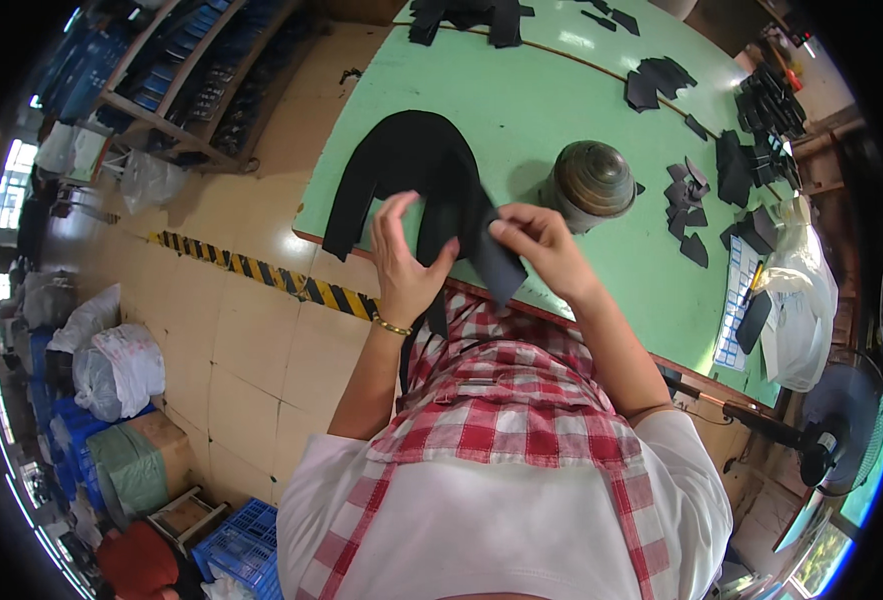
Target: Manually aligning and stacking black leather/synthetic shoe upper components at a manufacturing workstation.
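White shirt and checked apron up close, black pieces at tabletop edge

Closest to lens: white shirt (461, 525) with red-and-white checked apron (491, 435) over it. Just beyond, near edge of green tabletop (521, 100).

With right hand (549, 243), pinching black strip (496, 266) between thumb and fingers; strip slanting down toward near edge. With left hand (411, 262), gold-coloured bracelet (391, 326) at wrist, not gripping: thumb and fingers spread wide, curved, close beside strip and black arch-shaped piece (401, 145). Cannot tell about contact there. Arch lying on tabletop, left of strip, open end toward apron. Cannot tell whether joined to strip.

Right of arch: upright dome-topped weight (593, 185), brownish green. Farther back, scattered: cut black pieces (661, 80). At far right: white plastic bag (801, 290), then fan (846, 420) below. On tiled floor, leftward: yellow-and-black striped line (271, 276). Lower left: blue crate (246, 545).
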The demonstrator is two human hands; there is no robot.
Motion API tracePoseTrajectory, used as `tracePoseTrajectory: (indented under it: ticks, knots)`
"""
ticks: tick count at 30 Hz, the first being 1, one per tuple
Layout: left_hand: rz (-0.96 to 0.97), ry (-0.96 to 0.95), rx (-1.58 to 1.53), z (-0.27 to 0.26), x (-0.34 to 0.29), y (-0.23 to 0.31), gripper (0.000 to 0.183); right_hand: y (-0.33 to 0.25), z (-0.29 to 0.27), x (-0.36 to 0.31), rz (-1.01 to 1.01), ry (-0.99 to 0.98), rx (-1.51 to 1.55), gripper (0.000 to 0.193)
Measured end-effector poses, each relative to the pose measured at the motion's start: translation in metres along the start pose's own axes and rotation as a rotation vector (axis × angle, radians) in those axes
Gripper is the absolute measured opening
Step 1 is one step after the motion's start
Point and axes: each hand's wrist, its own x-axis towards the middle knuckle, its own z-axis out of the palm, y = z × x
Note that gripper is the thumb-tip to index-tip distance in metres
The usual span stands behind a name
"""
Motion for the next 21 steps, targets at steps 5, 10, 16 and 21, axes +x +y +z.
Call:
tracePoseTrajectory:
  ticks: [5,10,16,21]
  knots:
    - [0.069,-0.09,-0.311,0.013,-0.019,-0.062,0.108,-0.017,0.054,0.01,-0.016,-0.349,-0.01,0.018]
    - [-0.231,0.075,-0.391,-0.032,0.025,-0.038,0.088,-0.034,0.042,0.011,-0.079,-0.279,0.088,0.019]
    - [-0.127,-0.152,0.44,-0.049,0.102,-0.066,0.114,0.026,0.004,0.055,-0.086,0.12,-0.194,0.028]
    - [-0.417,-0.599,0.55,-0.024,0.096,-0.136,0.142,0.091,-0.011,0.072,-0.155,0.238,-1.091,0.099]
